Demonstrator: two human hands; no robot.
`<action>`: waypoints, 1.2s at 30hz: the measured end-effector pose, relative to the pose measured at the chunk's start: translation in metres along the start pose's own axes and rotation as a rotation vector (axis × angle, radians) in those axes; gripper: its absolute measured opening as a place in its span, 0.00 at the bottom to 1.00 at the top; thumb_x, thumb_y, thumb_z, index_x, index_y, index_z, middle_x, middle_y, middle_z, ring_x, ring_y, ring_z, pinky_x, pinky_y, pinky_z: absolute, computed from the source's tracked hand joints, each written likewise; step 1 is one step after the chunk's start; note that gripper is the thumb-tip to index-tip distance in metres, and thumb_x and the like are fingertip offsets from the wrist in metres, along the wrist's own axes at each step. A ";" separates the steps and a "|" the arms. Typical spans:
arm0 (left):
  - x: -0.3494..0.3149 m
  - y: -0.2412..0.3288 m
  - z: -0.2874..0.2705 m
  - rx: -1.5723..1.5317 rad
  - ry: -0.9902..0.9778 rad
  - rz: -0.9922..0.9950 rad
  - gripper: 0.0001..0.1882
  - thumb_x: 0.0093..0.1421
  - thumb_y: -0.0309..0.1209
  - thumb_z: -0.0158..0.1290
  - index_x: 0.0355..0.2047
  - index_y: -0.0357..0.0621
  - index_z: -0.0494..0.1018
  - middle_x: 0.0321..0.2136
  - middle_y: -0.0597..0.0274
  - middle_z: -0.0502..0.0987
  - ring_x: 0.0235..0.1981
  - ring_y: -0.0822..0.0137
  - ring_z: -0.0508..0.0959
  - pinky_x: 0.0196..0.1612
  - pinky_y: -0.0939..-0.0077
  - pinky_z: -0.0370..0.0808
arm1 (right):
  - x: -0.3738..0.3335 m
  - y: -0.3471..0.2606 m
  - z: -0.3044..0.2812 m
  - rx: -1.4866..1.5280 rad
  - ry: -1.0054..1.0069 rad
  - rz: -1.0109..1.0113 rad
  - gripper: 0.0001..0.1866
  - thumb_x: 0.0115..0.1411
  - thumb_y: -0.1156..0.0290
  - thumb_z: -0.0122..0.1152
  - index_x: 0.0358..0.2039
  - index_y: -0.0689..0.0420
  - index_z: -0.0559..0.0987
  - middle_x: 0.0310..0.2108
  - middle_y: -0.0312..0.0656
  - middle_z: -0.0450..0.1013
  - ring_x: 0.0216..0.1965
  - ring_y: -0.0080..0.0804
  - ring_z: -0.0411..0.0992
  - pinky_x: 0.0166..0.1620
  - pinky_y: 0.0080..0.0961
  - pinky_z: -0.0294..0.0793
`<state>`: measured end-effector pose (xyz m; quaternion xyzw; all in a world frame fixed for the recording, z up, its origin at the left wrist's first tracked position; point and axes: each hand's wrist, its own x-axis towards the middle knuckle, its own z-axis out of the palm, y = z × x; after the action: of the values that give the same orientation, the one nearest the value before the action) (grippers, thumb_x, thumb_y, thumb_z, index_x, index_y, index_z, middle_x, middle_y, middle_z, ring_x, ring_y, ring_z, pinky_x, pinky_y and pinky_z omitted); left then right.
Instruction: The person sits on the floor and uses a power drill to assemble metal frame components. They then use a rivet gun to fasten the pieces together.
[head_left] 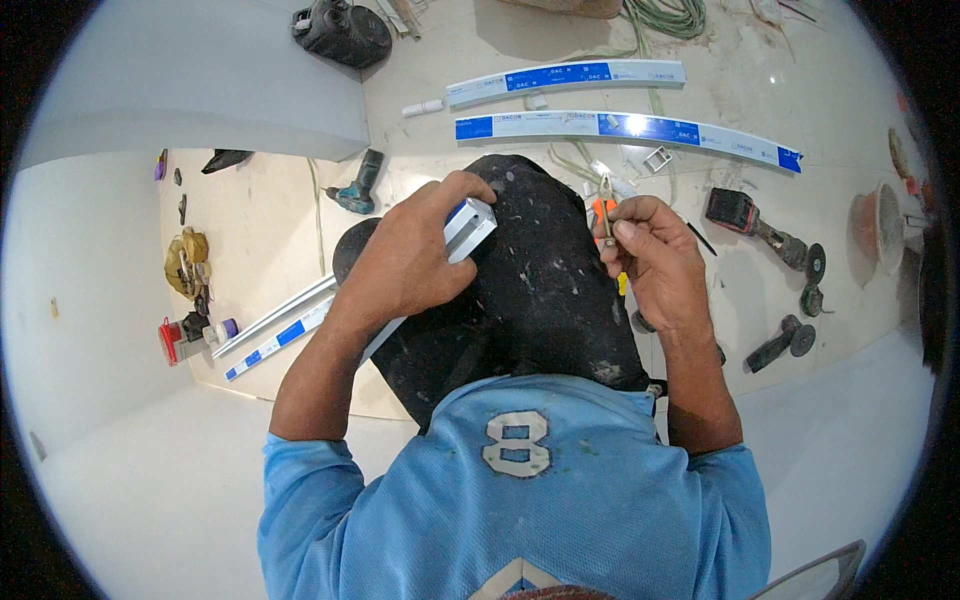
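My left hand [415, 250] is wrapped round the end of a white metal profile [470, 231], a channel with an open end. The profile slants down past my left thigh, and my forearm hides part of it. Off to the right of my knee, my right hand [655, 255] pinches a small, narrow metal piece [606, 215] between thumb and fingers. Its exact kind is too small to make out. Orange shows right behind that piece, and a bit of yellow [622, 284] sits below the fingers. Whether these belong to one tool is hidden.
Two profiles with blue-and-white film, one nearer [630, 128] and one farther [565, 78], lie on the tiles ahead. A cordless drill [355, 185] is left; a cordless angle grinder [765, 230] and another grinder [780, 343] are right. More profiles [280, 340] lie left. A bucket [880, 228] stands far right.
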<state>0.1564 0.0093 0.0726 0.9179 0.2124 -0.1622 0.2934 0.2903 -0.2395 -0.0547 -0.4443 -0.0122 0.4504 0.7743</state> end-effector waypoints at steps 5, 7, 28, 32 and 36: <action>-0.002 0.006 0.002 0.063 0.012 -0.056 0.36 0.48 0.21 0.60 0.61 0.56 0.71 0.58 0.47 0.80 0.62 0.41 0.80 0.70 0.51 0.73 | -0.003 -0.002 0.007 0.012 -0.050 -0.013 0.14 0.69 0.78 0.65 0.54 0.59 0.79 0.42 0.46 0.84 0.37 0.29 0.83 0.39 0.23 0.82; -0.004 0.008 0.007 0.094 0.031 -0.079 0.36 0.48 0.21 0.61 0.61 0.55 0.71 0.57 0.47 0.80 0.61 0.41 0.80 0.69 0.51 0.74 | -0.005 -0.007 0.015 -0.040 -0.037 -0.011 0.16 0.69 0.78 0.66 0.56 0.59 0.78 0.43 0.47 0.84 0.37 0.29 0.83 0.39 0.23 0.82; -0.012 0.009 0.011 0.103 0.083 -0.049 0.36 0.47 0.20 0.61 0.59 0.54 0.74 0.48 0.49 0.79 0.51 0.44 0.83 0.59 0.50 0.80 | 0.008 -0.014 0.043 0.076 -0.172 -0.046 0.14 0.71 0.78 0.64 0.55 0.62 0.77 0.41 0.46 0.84 0.39 0.32 0.84 0.41 0.25 0.85; -0.034 -0.008 -0.026 -0.186 0.057 0.297 0.33 0.42 0.27 0.61 0.54 0.49 0.78 0.52 0.55 0.83 0.54 0.47 0.83 0.61 0.54 0.78 | 0.020 -0.018 0.070 0.106 -0.347 -0.063 0.11 0.69 0.78 0.68 0.51 0.61 0.81 0.42 0.43 0.84 0.40 0.28 0.83 0.44 0.23 0.84; -0.045 -0.035 -0.049 -0.484 -0.038 0.576 0.32 0.47 0.30 0.70 0.55 0.44 0.78 0.47 0.53 0.82 0.48 0.54 0.83 0.58 0.57 0.76 | 0.022 -0.021 0.120 0.057 -0.471 -0.219 0.08 0.65 0.80 0.73 0.44 0.61 0.85 0.40 0.37 0.83 0.41 0.23 0.80 0.47 0.23 0.82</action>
<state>0.1095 0.0517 0.1129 0.8410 -0.0278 -0.0353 0.5392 0.2677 -0.1470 0.0242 -0.3011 -0.2275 0.4553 0.8064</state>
